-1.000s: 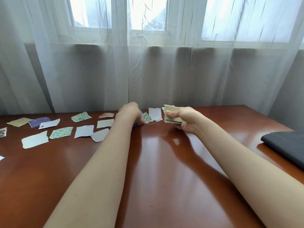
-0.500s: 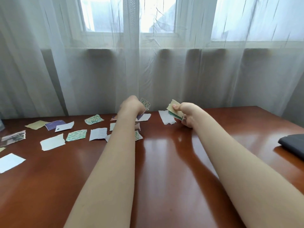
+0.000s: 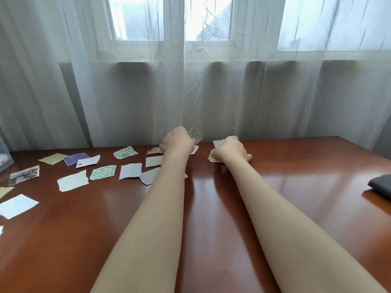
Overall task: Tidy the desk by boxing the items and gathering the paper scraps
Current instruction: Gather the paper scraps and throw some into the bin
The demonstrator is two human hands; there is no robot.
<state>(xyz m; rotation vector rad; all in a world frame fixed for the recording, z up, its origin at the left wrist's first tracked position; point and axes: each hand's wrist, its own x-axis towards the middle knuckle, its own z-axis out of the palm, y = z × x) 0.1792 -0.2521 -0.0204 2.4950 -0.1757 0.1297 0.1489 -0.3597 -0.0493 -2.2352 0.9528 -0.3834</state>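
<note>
**Head view: scrap-gathering step.** The left hand [image 3: 177, 142] hovers just above the desk [image 3: 296, 187]. Its fingers are curled and pinch a green-patterned scrap [image 3: 195, 133], which stands up beyond the knuckles. The right hand [image 3: 230, 152] sits low near the desk's far edge, its fingers curled round a thin stack of scraps [image 3: 213, 158]. A white scrap [image 3: 218, 142] shows just behind it; whether that piece belongs to the stack cannot be told. To the left, more than 10 loose scraps lie flat and mostly apart. Among them are a grey scrap [image 3: 150, 175] partly hidden by the left forearm, a printed scrap [image 3: 130, 170] and a torn white scrap [image 3: 73, 181]. A dark folded item [image 3: 380, 185] lies at the right edge.

Judgement: gathering is under way, with most of the paper still to collect. The next move likely calls for passing the green-patterned scrap onto the stack, then working leftward. Flat paper on polished wood probably needs an edge lifted by a fingertip, or a slide.
</note>
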